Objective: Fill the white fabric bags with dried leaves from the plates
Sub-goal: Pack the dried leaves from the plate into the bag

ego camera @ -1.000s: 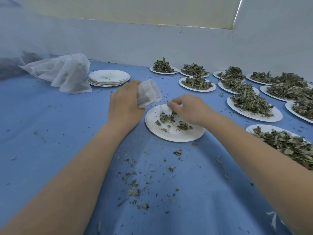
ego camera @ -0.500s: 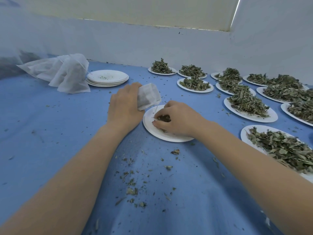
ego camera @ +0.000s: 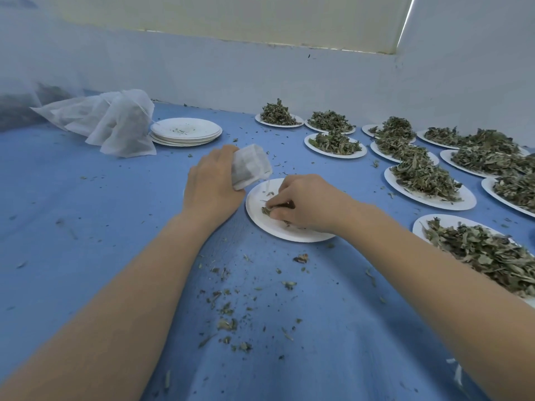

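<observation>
On the blue counter (ego camera: 72,227), heaped plates of dried leaves (ego camera: 425,180) line your right side. Your left hand (ego camera: 211,183) grips a small white fabric bag (ego camera: 250,166) just above the near plate (ego camera: 260,218), where your right hand's (ego camera: 307,204) fingers (ego camera: 275,201) pinch together the last leaves (ego camera: 265,210).

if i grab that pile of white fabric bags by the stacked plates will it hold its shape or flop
Probably flop: the white fabric bags lie crumpled and folded, thin enough to look translucent. Likely very light too, apparently empty. They may slide apart, since they lie loosely overlapped beside the stacked plates.
</observation>
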Tool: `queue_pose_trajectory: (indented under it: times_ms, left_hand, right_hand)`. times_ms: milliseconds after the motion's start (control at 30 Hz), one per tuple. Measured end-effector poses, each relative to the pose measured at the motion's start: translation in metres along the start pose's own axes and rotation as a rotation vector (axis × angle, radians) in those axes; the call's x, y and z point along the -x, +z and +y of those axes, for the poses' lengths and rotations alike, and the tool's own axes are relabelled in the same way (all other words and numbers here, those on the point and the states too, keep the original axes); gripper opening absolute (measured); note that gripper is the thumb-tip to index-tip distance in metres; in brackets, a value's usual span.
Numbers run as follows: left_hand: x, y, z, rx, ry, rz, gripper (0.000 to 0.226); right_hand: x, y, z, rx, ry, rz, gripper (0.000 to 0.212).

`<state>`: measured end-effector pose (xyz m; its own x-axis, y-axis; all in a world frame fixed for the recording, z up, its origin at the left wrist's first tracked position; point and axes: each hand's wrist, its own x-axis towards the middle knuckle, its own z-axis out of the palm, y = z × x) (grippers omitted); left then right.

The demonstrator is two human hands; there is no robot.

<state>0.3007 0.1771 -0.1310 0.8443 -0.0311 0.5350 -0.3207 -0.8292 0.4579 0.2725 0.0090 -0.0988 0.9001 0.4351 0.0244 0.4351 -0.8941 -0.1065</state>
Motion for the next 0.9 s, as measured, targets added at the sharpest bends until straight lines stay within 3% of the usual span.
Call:
queue_pose_trajectory:
  times_ms: [233, 400, 500, 700, 767, 900]
  left_hand:
    - [0.002, 0.001, -0.001, 0.009, 0.023, -0.027, 0.045]
    - [0.002, 0.002, -0.002, -0.008, 0.049, -0.046, 0.044]
    - [0.002, 0.003, -0.002, -0.083, 0.110, -0.065, 0.042]
    - [0.000, 0.004, -0.002, -0.161, 0.159, -0.055, 0.042]
    - [0.000, 0.005, -0.003, -0.125, 0.136, -0.046, 0.043]
    - [0.002, 0.003, -0.003, 0.090, 0.044, -0.041, 0.049]
  right_hand:
    - [0.006, 0.000, 0.000, -0.070, -0.007, 0.087, 0.022]
    - [0.015, -0.026, 0.018, -0.255, 0.080, 0.291, 0.017]
    - [0.012, -0.035, 0.015, -0.162, 0.031, 0.347, 0.018]
    - [-0.009, -0.031, -0.008, 0.047, -0.091, 0.296, 0.022]
    - [-0.015, -0.026, -0.014, -0.041, -0.082, 0.364, 0.019]
    - [-0.018, -0.021, -0.018, -0.618, 0.082, 0.490, 0.020]
